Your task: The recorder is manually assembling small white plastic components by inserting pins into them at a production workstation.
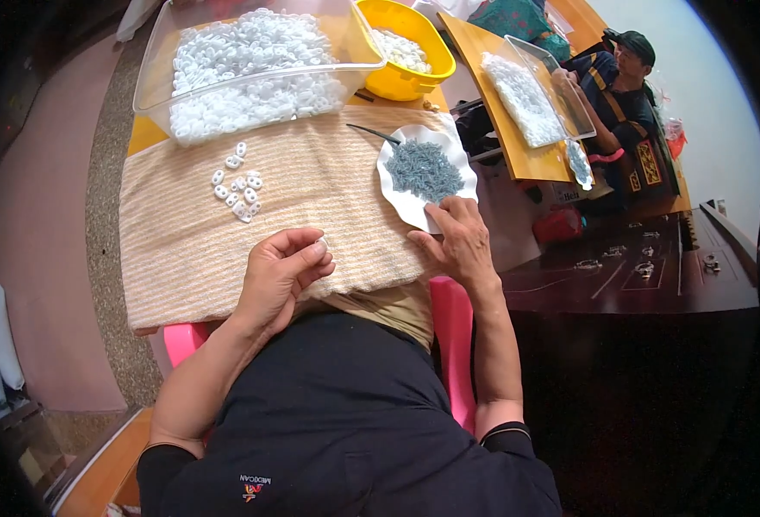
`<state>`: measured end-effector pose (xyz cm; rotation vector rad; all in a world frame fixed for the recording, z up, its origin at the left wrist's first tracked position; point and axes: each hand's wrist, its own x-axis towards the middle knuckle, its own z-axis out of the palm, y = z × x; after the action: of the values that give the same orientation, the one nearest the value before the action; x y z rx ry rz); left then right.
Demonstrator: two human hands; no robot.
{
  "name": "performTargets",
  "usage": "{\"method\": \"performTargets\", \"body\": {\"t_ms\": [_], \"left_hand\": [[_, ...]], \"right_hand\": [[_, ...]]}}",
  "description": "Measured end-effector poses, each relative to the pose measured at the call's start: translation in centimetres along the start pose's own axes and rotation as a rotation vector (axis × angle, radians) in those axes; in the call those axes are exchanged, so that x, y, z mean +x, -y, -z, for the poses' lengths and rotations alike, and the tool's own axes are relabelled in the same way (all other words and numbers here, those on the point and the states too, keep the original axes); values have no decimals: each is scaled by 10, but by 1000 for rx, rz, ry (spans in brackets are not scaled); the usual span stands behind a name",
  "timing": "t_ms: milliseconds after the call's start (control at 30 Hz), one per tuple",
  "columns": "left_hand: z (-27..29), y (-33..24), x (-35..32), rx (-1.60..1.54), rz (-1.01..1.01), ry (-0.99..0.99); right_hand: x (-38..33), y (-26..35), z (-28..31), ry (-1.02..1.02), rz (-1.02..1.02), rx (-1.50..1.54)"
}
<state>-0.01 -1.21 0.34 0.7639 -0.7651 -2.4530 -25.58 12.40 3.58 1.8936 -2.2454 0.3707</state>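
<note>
My left hand is closed in a pinch at the near middle of the cloth. A small white plastic piece shows at its fingertips, mostly covered by them. My right hand reaches over the near rim of a white wavy-edged plate, thumb apart from the bent fingers; nothing shows between them. Many small grey-blue slender pieces are heaped on that plate. Beyond my left hand, several white oval plastic pieces with holes lie loose on the striped cloth.
A clear plastic bin full of white pieces stands at the far left. Beside it is a yellow basin with pale pieces. A dark thin tool touches the plate. At far right, another person sits by a second table.
</note>
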Motion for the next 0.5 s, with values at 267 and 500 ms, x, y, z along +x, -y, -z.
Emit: {"method": "performTargets", "body": {"t_ms": [267, 500], "left_hand": [[-1, 1, 0, -1, -6, -8], [-2, 0, -1, -3, -2, -11]], "right_hand": [[-6, 7, -3, -62, -50, 109], [-5, 6, -2, -52, -102, 153]]}}
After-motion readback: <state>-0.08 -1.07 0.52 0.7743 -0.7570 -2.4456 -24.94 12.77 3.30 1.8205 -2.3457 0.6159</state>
